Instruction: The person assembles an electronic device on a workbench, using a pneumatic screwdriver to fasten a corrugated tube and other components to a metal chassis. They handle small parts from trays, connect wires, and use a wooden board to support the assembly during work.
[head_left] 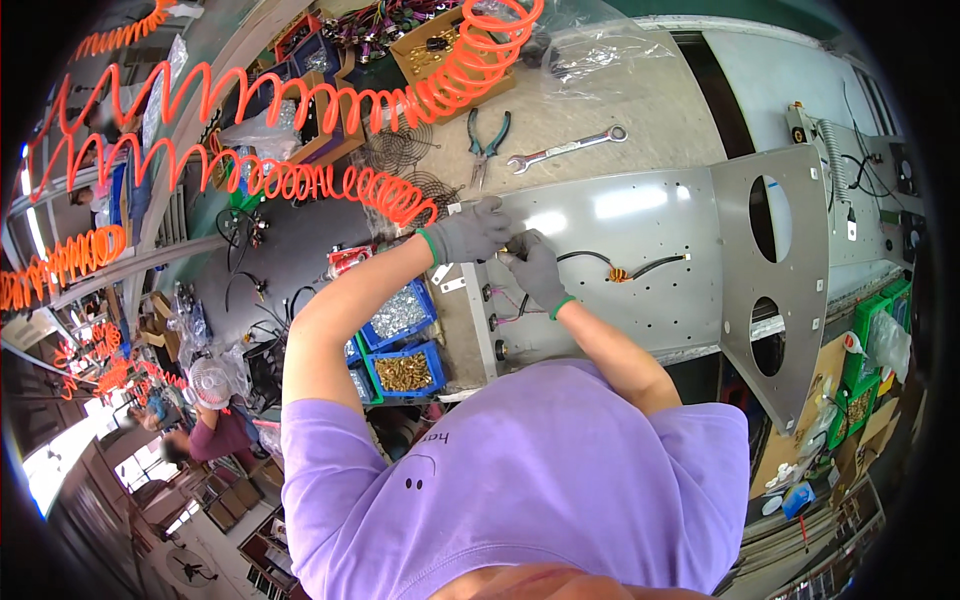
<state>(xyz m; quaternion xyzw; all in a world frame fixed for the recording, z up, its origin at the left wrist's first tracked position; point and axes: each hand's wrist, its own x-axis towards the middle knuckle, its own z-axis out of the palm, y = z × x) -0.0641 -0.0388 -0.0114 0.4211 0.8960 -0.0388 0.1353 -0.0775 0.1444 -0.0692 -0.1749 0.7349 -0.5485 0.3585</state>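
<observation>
1. The left hand (468, 232) wears a grey glove with a green cuff; its fingers (497, 222) are curled down onto the near edge of a grey metal panel (640, 250), pinching a small yellowish part that is too small to make out.
2. The right hand (537, 272), gloved the same way, sits just beside the left fingers, almost touching them — its fingers (520, 252) are bent around the end of a black cable (590, 257); whether they fully clamp it cannot be told.
3. The black cable runs from the right fingers away across the panel to a small orange coil part (620, 274), then on to the panel's hole rows.
4. Beyond the left fingers on the counter (600, 100) lie green-handled pliers (487, 142) and a silver spanner (565, 150), well apart from both hands.
5. Below the left forearm stand blue bins (403, 345) of screws and brass parts.
6. An orange coiled air hose (300, 175) hangs above the left fingers — not touching them.
</observation>
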